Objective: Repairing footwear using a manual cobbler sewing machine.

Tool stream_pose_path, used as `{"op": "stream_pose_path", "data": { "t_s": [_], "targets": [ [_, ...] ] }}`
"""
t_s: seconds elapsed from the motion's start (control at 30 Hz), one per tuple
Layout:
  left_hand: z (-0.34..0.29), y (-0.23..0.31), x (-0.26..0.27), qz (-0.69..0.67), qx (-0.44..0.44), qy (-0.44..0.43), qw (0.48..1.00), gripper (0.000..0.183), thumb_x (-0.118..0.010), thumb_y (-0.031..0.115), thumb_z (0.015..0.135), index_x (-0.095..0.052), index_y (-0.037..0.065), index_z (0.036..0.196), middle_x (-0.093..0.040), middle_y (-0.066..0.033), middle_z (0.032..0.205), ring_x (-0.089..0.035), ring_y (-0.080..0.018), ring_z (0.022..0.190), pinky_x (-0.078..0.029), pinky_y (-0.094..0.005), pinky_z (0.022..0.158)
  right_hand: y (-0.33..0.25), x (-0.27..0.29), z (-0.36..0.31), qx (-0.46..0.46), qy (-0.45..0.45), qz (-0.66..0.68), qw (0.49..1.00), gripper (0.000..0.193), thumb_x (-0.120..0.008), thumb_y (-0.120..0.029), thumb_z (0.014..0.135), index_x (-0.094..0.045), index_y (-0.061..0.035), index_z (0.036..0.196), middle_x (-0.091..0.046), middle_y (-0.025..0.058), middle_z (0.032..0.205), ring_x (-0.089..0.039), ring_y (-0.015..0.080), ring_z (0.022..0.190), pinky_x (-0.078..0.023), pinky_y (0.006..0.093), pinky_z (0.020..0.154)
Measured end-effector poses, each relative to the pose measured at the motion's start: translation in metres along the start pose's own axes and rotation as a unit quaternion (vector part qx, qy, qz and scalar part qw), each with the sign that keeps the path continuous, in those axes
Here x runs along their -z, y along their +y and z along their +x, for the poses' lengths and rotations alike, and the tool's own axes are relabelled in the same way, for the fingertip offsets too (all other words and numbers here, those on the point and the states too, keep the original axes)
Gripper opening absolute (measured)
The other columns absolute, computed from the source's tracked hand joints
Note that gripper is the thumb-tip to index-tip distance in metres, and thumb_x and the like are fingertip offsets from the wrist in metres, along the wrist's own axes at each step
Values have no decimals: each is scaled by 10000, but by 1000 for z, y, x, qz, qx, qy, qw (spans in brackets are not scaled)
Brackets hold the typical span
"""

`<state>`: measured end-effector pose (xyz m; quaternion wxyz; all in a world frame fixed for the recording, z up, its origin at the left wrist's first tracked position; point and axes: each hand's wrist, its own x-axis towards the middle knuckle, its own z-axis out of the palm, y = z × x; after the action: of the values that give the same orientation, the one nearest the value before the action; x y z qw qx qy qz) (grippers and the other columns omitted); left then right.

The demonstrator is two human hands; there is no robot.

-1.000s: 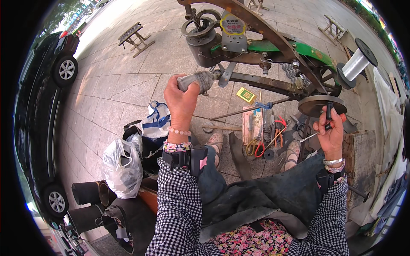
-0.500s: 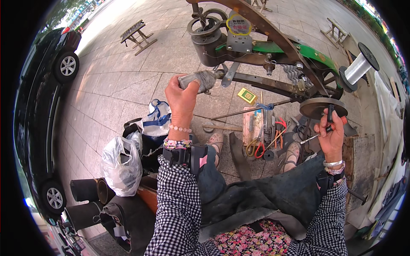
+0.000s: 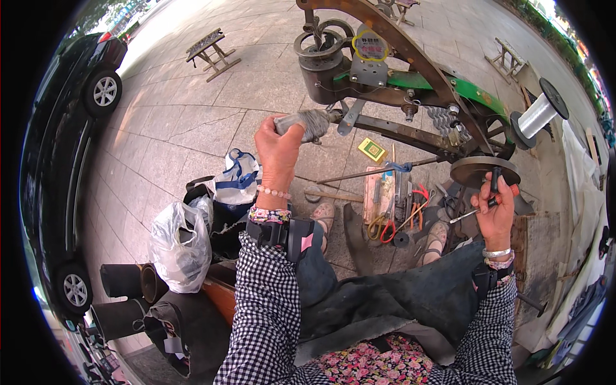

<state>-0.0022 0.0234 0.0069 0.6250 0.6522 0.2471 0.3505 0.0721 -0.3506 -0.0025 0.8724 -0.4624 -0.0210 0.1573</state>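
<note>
Head view: grey wrapped grip (image 3: 312,124) at the end of the machine's (image 3: 412,81) lower arm; left hand (image 3: 280,146), fingers closed round it. Right hand (image 3: 495,221), fingers holding screwdriver (image 3: 464,216) and black knob (image 3: 495,179) at wheel (image 3: 470,170). Versus earlier: machine farther right in view (both holds unchanged).

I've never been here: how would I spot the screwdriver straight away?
Find the big metal machine with the green bar, then the round wheel at its lower right. At the wheel's edge, the person's right hand holds the screwdriver, thin shaft pointing down and left. Unlike the upright black handle beside it, it shows red and ends in bare metal.
</note>
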Motion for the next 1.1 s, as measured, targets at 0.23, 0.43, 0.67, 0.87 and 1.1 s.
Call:
{"op": "stream_pose_path", "data": {
  "t_s": [0.23, 0.43, 0.67, 0.87, 1.1],
  "targets": [
    [1, -1, -1, 16, -14, 6, 1000, 193, -610, 85, 619, -555, -21, 770, -523, -8, 681, -460, -68, 603, -389, -204, 537, -4, -3, -1, -2, 6, -7, 1000, 268, -456, -284, 870, -533, -35, 932, -508, 34, 597, -371, 100, 416, -357, 283, 540],
    [-2, 3, 6, 8, 20, -3, 1000, 186, -605, 68, 633, -549, -10, 792, -526, -10, 698, -463, -65, 604, -380, -206, 521, -3, -7, 0, -19, 12, -2, 1000, 278, -462, -295, 870, -549, -32, 898, -494, 24, 554, -343, 95, 370, -353, 268, 512],
    [-3, 13, 7, -38, 117, -12, 992, 218, -595, 45, 643, -540, -8, 847, -537, -16, 719, -483, -72, 597, -377, -208, 501, -6, -1, 3, -23, 0, -5, 1000, 253, -467, -278, 865, -546, -38, 884, -471, 13, 532, -330, 90, 353, -345, 257, 493],
    [0, 2, 5, -3, 54, -12, 998, 223, -604, 74, 665, -535, 13, 868, -524, -4, 677, -451, -57, 514, -317, -194, 416, -7, 0, 4, -36, -10, 20, 999, 250, -462, -269, 867, -549, -35, 885, -468, 11, 528, -313, 87, 342, -337, 256, 477],
    [2, -3, 7, -12, 43, -7, 999, 201, -610, 65, 627, -544, -24, 795, -524, -12, 697, -459, -69, 604, -377, -207, 525, -10, -2, 3, -41, -12, 42, 998, 267, -439, -262, 878, -547, -18, 874, -447, 9, 516, -293, 84, 327, -331, 253, 459]
  ]
}}
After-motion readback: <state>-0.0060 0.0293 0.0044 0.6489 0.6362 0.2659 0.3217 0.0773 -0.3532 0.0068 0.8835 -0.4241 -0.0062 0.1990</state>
